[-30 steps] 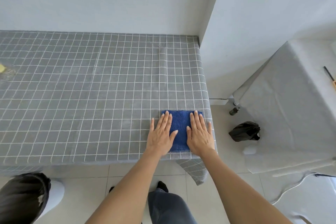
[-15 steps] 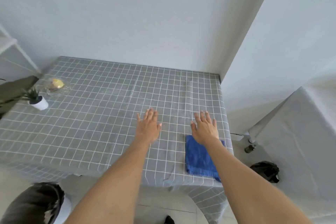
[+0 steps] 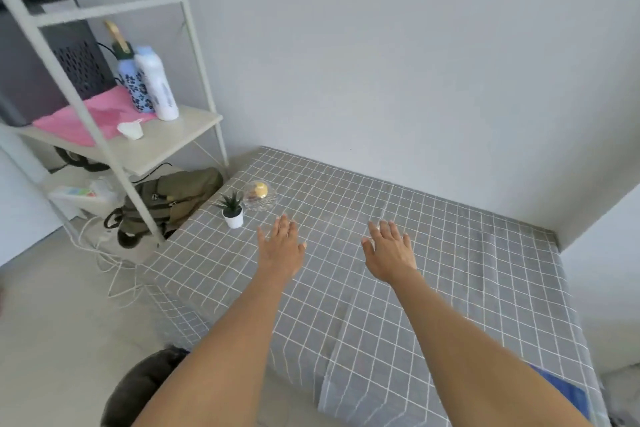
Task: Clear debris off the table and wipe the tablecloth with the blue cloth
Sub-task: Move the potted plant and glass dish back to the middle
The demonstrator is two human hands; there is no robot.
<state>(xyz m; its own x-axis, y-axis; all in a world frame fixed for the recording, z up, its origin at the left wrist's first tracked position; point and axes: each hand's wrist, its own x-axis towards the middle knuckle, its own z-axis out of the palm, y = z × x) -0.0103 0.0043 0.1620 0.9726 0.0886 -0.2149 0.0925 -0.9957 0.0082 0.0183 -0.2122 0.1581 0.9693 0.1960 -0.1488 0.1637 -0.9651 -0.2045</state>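
The grey checked tablecloth (image 3: pixel 467 281) covers the table in front of me. My left hand (image 3: pixel 281 248) and my right hand (image 3: pixel 389 251) hover over its middle, fingers spread, palms down, holding nothing. The blue cloth (image 3: pixel 568 392) lies at the near right edge of the table, mostly hidden behind my right forearm. A small potted plant (image 3: pixel 232 210) and a clear glass dish (image 3: pixel 259 198) with a yellow object in it stand at the far left corner of the table.
A white metal shelf (image 3: pixel 152 146) stands left of the table, carrying bottles, a pink cloth and a dark box. An olive backpack (image 3: pixel 173 198) and white cables lie on the floor beneath it. A dark bag (image 3: pixel 138 388) sits near my feet. Walls close the back and right.
My view has swung left and up. Both hands have left the blue cloth and moved leftward over the table's middle. The shelf, plant and dish have come into view.
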